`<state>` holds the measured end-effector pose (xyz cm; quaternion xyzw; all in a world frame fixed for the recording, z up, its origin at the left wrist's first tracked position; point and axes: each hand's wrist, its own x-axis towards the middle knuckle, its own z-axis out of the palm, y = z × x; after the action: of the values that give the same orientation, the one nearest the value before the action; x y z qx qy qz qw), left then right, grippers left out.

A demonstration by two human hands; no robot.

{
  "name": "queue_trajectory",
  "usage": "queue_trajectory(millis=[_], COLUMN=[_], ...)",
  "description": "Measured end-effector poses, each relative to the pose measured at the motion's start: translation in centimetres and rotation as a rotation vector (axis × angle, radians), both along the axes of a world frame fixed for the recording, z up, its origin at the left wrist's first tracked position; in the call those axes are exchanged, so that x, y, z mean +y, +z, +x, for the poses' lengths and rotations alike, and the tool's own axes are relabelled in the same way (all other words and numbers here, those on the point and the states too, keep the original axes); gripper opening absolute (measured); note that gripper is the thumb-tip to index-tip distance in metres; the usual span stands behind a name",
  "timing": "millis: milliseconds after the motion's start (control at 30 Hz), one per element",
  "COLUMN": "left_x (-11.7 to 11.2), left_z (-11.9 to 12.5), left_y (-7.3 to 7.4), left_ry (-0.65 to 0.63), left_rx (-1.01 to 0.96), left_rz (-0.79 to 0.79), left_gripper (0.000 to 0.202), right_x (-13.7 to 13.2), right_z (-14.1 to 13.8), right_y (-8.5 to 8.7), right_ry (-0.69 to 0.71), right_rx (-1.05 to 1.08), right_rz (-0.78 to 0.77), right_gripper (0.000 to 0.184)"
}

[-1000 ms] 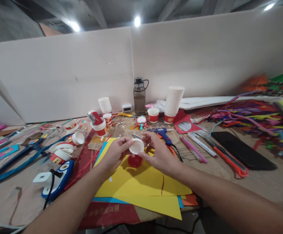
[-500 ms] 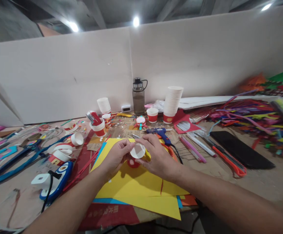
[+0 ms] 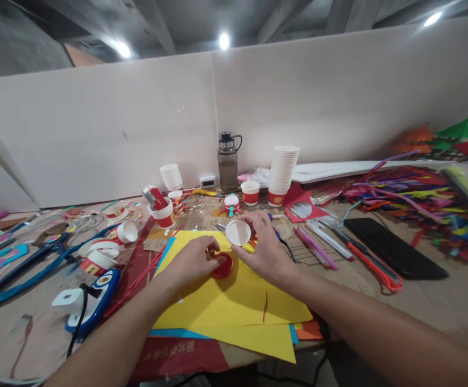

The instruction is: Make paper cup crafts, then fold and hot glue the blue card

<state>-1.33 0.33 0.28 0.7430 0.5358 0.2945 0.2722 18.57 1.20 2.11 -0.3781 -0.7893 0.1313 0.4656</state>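
Note:
My right hand [image 3: 269, 251] pinches a round white paper cup piece [image 3: 238, 233] between thumb and fingers, holding it tilted above the yellow paper [image 3: 234, 301]. Just to its lower left, a glossy red disc [image 3: 224, 267] is at the fingertips of my left hand [image 3: 193, 260], whose thumb and forefinger close on its edge. Whether the disc rests on the paper or is slightly raised I cannot tell. Behind my right hand, a blue glue gun [image 3: 276, 233] is mostly hidden. A small decorated white-topped drum [image 3: 231, 203] sits farther back.
Paper cups [image 3: 283, 174] are stacked near a bottle [image 3: 228, 164]. To the right lie pens [image 3: 317, 247], an orange cutter [image 3: 374, 266], a black phone [image 3: 395, 248] and colourful pipe cleaners [image 3: 403, 196]. Leftward are scissors [image 3: 28, 263], cut cups [image 3: 97, 262] and a blue-white stand [image 3: 96, 301].
My hands have moved apart. The right hand has carried the white cup piece up and right, away from the left hand, and the red disc below shows more fully.

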Motion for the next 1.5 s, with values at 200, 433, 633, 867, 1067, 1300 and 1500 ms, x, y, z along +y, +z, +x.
queue_trajectory(millis=[200, 433, 633, 867, 1067, 1300, 1500], left_x=[0.0, 1.0, 0.8, 0.4, 0.2, 0.1, 0.1], left_z=[-0.1, -0.4, 0.0, 0.0, 0.1, -0.3, -0.4], left_y=[-0.9, -2.2, -1.8, -0.9, -1.0, -1.1, -1.0], left_ry=[0.065, 0.115, 0.096, 0.069, 0.016, 0.180, 0.180], left_rx=[0.081, 0.107, 0.229, 0.257, 0.343, 0.454, 0.481], left_rz=[0.105, 0.092, 0.109, 0.175, 0.267, 0.116, 0.127], left_gripper=[0.010, 0.021, 0.017, 0.010, 0.011, 0.021, 0.009], right_x=[-0.2, -0.1, -0.2, -0.3, -0.4, -0.3, -0.4], right_z=[-0.2, -0.1, -0.1, -0.2, -0.2, -0.3, -0.3], right_y=[-0.2, -0.3, -0.2, -0.2, -0.2, -0.3, -0.3], right_ry=[0.020, 0.011, 0.020, 0.055, 0.072, 0.086, 0.101], right_rx=[-0.037, -0.051, -0.086, -0.088, -0.083, -0.082, -0.071], right_rz=[-0.026, -0.050, -0.065, -0.096, -0.118, -0.125, -0.129], right_gripper=[0.044, 0.046, 0.046, 0.044, 0.045, 0.045, 0.043])
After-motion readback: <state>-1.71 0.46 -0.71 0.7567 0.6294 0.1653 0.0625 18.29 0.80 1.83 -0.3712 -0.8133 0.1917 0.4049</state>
